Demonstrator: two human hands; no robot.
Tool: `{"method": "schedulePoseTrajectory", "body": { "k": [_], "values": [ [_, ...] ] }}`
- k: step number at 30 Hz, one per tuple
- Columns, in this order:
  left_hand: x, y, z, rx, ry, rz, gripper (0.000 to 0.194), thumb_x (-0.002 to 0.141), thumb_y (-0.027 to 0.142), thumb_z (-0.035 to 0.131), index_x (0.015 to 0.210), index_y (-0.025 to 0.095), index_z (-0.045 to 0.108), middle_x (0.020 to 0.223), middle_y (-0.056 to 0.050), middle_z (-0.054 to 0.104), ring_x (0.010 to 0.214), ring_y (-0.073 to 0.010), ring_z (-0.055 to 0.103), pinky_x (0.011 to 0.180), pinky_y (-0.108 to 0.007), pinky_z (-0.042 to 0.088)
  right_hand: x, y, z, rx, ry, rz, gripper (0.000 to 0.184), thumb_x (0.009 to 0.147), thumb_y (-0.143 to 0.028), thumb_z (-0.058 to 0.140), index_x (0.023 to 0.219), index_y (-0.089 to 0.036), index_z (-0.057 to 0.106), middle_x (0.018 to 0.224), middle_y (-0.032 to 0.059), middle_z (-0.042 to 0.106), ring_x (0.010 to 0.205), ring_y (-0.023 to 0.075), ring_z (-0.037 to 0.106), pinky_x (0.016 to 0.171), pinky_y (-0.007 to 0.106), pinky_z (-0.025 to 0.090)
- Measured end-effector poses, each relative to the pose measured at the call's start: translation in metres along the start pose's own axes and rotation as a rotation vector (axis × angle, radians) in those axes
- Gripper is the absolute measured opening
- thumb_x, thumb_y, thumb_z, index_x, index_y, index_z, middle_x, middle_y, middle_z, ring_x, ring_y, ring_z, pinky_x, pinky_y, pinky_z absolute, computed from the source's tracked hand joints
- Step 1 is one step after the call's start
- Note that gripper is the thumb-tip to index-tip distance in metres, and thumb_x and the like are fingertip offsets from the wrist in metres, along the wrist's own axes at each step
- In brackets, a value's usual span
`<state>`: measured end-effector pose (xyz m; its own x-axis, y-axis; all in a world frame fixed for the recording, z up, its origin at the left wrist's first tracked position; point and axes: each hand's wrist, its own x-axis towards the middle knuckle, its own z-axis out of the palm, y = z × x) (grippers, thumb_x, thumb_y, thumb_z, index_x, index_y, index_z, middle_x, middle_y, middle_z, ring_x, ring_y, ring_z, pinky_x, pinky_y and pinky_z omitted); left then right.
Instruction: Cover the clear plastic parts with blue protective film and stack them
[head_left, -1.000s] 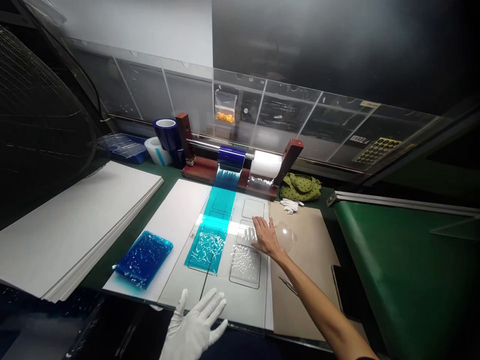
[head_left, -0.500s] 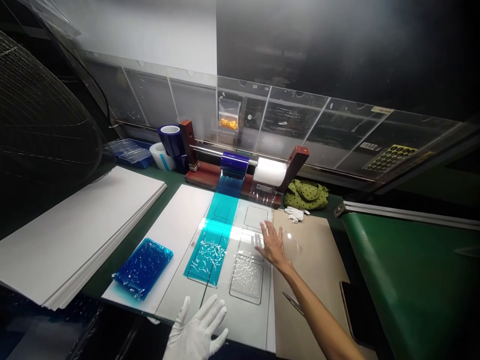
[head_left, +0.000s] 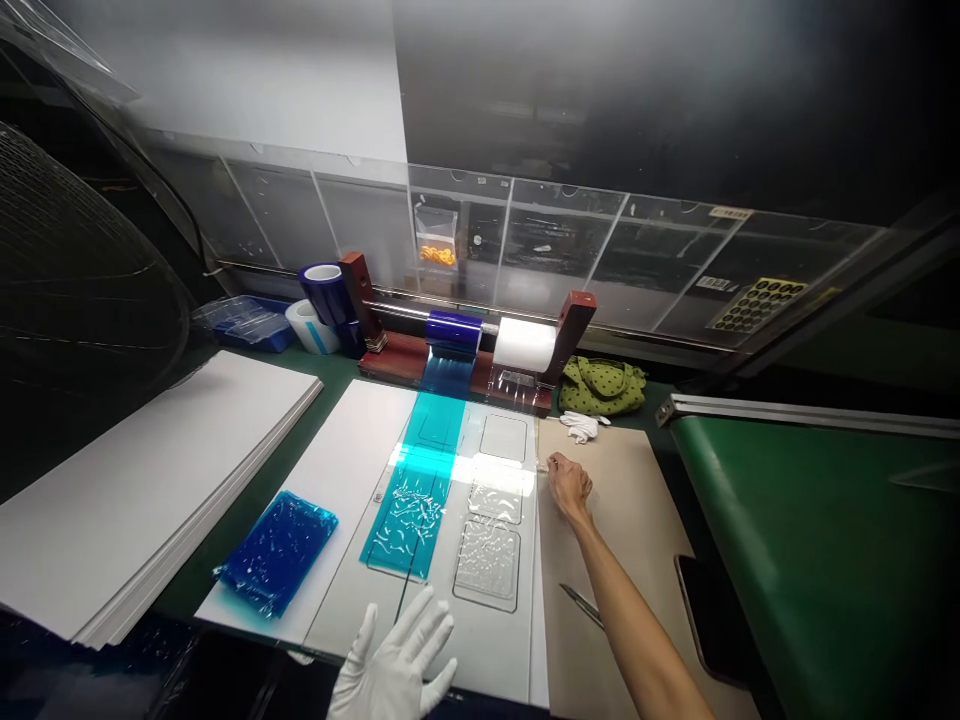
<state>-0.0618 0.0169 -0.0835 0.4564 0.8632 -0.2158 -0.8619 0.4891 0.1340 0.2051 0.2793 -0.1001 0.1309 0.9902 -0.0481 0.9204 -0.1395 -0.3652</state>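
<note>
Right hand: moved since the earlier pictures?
Yes: the right hand moved rightward relative to the roll stand, from over the outlined plate to over the brown sheet.

Clear panel (head_left: 660,262) — small labels (head_left: 714,283), yellow sticker sheet (head_left: 757,304) — print unreadable.

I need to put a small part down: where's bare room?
Bare: the white sheet stack, left of the blue film stack; the brown board between right hand and smartphone. Crowded: the middle, with blue film strip and clear film; the back, around the roll stand.
</note>
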Motion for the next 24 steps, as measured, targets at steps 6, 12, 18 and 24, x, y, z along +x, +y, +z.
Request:
{"method": "schedulePoseTrajectory", "body": {
  "k": [6, 12, 18, 24],
  "values": [
    [-0.001, 0.003, 0.013, 0.617, 0.236, 0.122, 0.074, 0.077, 0.049, 0.058, 0.141, 0.03, 0.027, 0.145, -0.01, 0.035, 0.138, -0.032, 0.015, 0.111, -0.052, 0.005, -0.065, -0.006, -0.053, 0.378, -0.013, -0.171, 0.031, 0.09, -0.037, 0.04, 0.093, -0.021, 0.066, 0.082, 0.0044, 0.071, 0.077, 0.0184, 0.066, 0.068, 0.025, 0.046],
    [0.017, -0.003, 0.064, 1.535, 0.451, 0.519, 0.136, 0.046, 0.03, 0.085, 0.143, 0.025, -0.01, 0.154, -0.004, -0.007, 0.139, -0.0311, -0.011, 0.111, -0.044, -0.01, -0.156, -0.067, -0.094, 0.97, -0.26, -0.344, 0.024, 0.085, -0.038, 0.055, 0.083, -0.019, 0.068, 0.084, 0.0052, 0.071, 0.078, 0.0191, 0.066, 0.071, 0.029, 0.048],
    [0.0, -0.01, 0.075, 1.784, 0.346, 0.809, 0.132, 0.046, 0.033, 0.084, 0.145, 0.015, -0.002, 0.153, -0.014, 0.008, 0.138, -0.0376, 0.002, 0.111, -0.048, -0.005, -0.218, -0.107, -0.075, 1.511, -0.557, -0.118, 0.023, 0.078, -0.04, 0.065, 0.075, -0.017, 0.064, 0.073, 0.0041, 0.07, 0.064, 0.0128, 0.064, 0.057, 0.022, 0.044],
    [-0.043, -0.007, 0.071, 2.233, 0.433, 0.896, 0.114, 0.064, 0.031, 0.067, 0.142, 0.009, -0.014, 0.139, -0.021, 0.037, 0.125, -0.0336, 0.039, 0.098, -0.047, 0.038, -0.245, -0.093, -0.057, 1.574, -0.513, 0.119, 0.032, 0.076, -0.049, 0.063, 0.077, -0.017, 0.064, 0.08, 0.0046, 0.067, 0.07, 0.0128, 0.06, 0.062, 0.023, 0.043]
  ]
}}
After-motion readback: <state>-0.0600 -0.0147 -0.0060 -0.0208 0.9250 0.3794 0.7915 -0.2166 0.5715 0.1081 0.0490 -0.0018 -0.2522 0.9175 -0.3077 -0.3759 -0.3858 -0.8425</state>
